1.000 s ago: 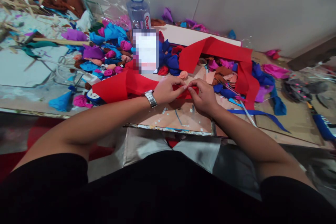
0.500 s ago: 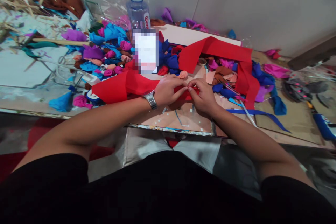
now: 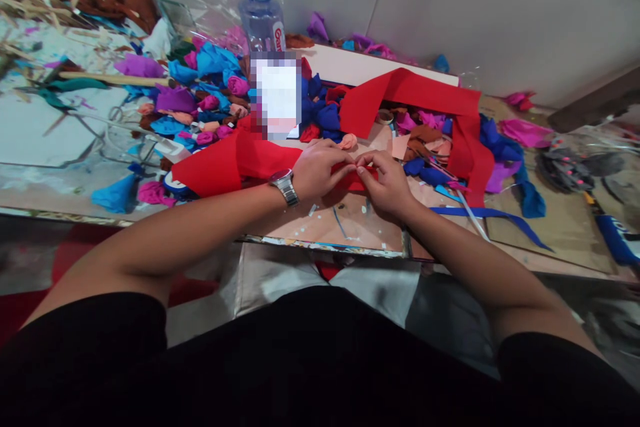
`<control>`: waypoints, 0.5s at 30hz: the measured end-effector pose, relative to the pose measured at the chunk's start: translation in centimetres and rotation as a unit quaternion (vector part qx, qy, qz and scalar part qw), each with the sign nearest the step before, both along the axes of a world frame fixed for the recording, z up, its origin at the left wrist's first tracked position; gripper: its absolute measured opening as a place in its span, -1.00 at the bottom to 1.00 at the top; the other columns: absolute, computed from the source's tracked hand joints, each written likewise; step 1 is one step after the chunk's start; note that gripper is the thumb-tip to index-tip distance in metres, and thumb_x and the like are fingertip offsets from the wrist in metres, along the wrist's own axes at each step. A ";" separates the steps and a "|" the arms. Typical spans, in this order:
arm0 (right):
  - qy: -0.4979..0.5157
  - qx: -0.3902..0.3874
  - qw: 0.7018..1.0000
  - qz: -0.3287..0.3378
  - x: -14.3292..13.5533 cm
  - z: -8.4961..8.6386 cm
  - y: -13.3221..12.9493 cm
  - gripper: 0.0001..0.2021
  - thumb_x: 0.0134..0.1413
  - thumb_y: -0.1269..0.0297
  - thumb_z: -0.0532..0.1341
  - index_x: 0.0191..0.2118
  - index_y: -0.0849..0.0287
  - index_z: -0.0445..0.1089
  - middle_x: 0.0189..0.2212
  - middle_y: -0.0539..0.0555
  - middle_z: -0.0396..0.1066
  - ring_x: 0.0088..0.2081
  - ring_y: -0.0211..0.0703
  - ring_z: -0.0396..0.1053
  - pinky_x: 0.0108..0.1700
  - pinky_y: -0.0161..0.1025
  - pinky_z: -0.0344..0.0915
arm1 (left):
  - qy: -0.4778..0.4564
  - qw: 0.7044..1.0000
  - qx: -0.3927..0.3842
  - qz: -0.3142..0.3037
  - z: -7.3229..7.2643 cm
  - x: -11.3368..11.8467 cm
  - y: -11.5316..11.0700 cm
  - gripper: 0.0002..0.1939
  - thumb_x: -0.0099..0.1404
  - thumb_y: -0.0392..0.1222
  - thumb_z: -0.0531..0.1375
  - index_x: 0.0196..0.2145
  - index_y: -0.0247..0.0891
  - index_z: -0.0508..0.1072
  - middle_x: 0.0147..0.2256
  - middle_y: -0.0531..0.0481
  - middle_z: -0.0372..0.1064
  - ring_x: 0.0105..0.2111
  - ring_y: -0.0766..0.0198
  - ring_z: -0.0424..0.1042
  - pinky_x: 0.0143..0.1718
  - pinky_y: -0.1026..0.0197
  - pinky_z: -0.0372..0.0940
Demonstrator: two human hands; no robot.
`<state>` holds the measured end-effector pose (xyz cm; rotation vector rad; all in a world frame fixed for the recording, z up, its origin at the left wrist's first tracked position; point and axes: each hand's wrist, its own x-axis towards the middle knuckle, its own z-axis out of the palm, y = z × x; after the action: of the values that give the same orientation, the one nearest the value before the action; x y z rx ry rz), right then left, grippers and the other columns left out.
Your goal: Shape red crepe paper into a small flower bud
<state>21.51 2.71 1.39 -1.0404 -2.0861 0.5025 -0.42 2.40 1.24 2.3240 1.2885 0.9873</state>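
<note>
My left hand (image 3: 321,170), with a metal watch (image 3: 285,185) on its wrist, pinches the edge of a red crepe paper strip (image 3: 260,159). My right hand (image 3: 384,181) pinches the same strip close beside it, and the fingertips of both hands nearly touch. To the left the strip runs out and folds over on the table; between the hands only a small part of it shows. A small peach rolled paper flower (image 3: 349,141) lies just beyond my fingers. Another long red strip (image 3: 410,90) bends across the pile behind my right hand.
A clear bottle (image 3: 261,20) with a white cap stands at the back, behind a blurred phone-like screen (image 3: 279,97). Crumpled blue, pink and purple paper pieces (image 3: 175,99) cover the left. A blue strip (image 3: 500,215) and scissors-like metal blades (image 3: 473,215) lie at the right.
Both hands stay pinched on the red strip in nearly the same place, with only slight finger movement. The view has shifted a little.
</note>
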 end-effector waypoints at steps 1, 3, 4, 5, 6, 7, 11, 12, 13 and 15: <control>-0.004 0.008 1.000 0.001 0.1 0.1 0.0 -0.92 0.33 0.21 0.26 -0.22 0.05 0.47 -0.18 0.10 0.62 -0.09 0.05 0.49 0.03 0.02 0.40 | -0.003 1.000 -0.005 0.002 -0.1 0.0 0.1 -0.65 0.54 0.09 0.19 -0.08 -0.12 0.73 -0.10 -0.15 0.65 -0.02 -0.03 0.51 0.09 -0.09 0.32; -0.013 0.024 1.000 -0.001 0.2 0.2 0.1 -0.92 0.32 0.21 0.28 -0.22 0.04 0.48 -0.17 0.11 0.64 -0.08 0.07 0.50 0.07 0.05 0.40 | -0.004 1.000 -0.012 -0.002 -0.1 -0.1 0.2 -0.65 0.53 0.09 0.20 -0.08 -0.11 0.73 -0.09 -0.15 0.65 -0.02 -0.01 0.51 0.08 -0.08 0.33; -0.016 0.031 0.999 -0.003 0.2 0.2 0.2 -0.92 0.32 0.21 0.28 -0.22 0.04 0.49 -0.17 0.12 0.64 -0.07 0.08 0.50 0.07 0.07 0.40 | -0.002 1.000 -0.013 -0.003 -0.1 -0.2 0.2 -0.65 0.53 0.09 0.20 -0.08 -0.12 0.73 -0.08 -0.15 0.65 -0.02 -0.01 0.51 0.08 -0.07 0.33; -0.019 0.036 0.999 -0.006 0.3 0.2 0.2 -0.92 0.33 0.22 0.28 -0.23 0.04 0.48 -0.17 0.12 0.64 -0.07 0.09 0.50 0.07 0.07 0.40 | 0.002 1.000 -0.014 -0.004 -0.1 -0.2 0.2 -0.65 0.53 0.09 0.20 -0.07 -0.12 0.73 -0.08 -0.16 0.65 -0.02 -0.02 0.51 0.08 -0.08 0.33; -0.022 0.039 0.999 -0.008 0.3 0.1 0.2 -0.93 0.33 0.23 0.27 -0.23 0.04 0.48 -0.18 0.12 0.64 -0.07 0.10 0.50 0.05 0.07 0.40 | 0.006 1.000 -0.014 -0.003 -0.1 -0.2 0.2 -0.65 0.53 0.08 0.20 -0.07 -0.12 0.73 -0.08 -0.16 0.65 -0.02 -0.02 0.51 0.08 -0.08 0.33; -0.023 0.042 0.999 -0.009 0.3 0.1 0.3 -0.93 0.32 0.25 0.26 -0.23 0.04 0.47 -0.19 0.13 0.63 -0.07 0.10 0.49 0.04 0.06 0.40 | 0.010 1.000 -0.014 -0.002 0.0 -0.2 0.2 -0.65 0.52 0.08 0.20 -0.07 -0.13 0.73 -0.08 -0.16 0.65 -0.02 -0.02 0.51 0.08 -0.08 0.33; -0.035 0.040 0.999 -0.010 0.4 -0.3 0.5 -0.94 0.33 0.27 0.22 -0.21 0.05 0.44 -0.20 0.14 0.59 -0.07 0.10 0.47 0.02 0.06 0.39 | 0.004 1.000 -0.008 -0.006 0.2 -0.2 0.2 -0.63 0.51 0.07 0.18 -0.07 -0.17 0.73 -0.09 -0.18 0.65 -0.04 -0.02 0.51 0.07 -0.09 0.34; -0.037 0.037 0.999 -0.008 0.5 -0.3 0.6 -0.93 0.34 0.26 0.21 -0.20 0.05 0.44 -0.20 0.14 0.59 -0.08 0.10 0.47 0.02 0.05 0.40 | 0.001 1.000 -0.008 -0.005 0.1 -0.2 0.2 -0.62 0.51 0.07 0.18 -0.07 -0.17 0.73 -0.10 -0.18 0.65 -0.05 -0.02 0.52 0.06 -0.08 0.34; -0.037 0.035 0.999 -0.008 0.5 -0.4 0.7 -0.93 0.35 0.25 0.22 -0.19 0.05 0.45 -0.20 0.14 0.59 -0.08 0.09 0.47 0.02 0.05 0.40 | -0.002 1.000 -0.008 -0.002 0.1 -0.2 0.3 -0.62 0.51 0.07 0.17 -0.07 -0.17 0.73 -0.11 -0.17 0.65 -0.06 -0.01 0.52 0.05 -0.08 0.35; -0.033 0.034 0.999 -0.010 0.7 -0.5 0.8 -0.92 0.35 0.21 0.24 -0.19 0.05 0.47 -0.21 0.12 0.59 -0.11 0.08 0.48 0.00 0.04 0.40 | -0.006 1.000 -0.011 0.005 0.0 -0.3 0.3 -0.62 0.50 0.06 0.17 -0.07 -0.18 0.72 -0.12 -0.16 0.65 -0.07 0.00 0.52 0.03 -0.07 0.35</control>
<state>22.19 3.55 0.92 -1.0492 -2.1345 0.3890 -0.68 2.69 1.28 2.2934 1.3018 0.9854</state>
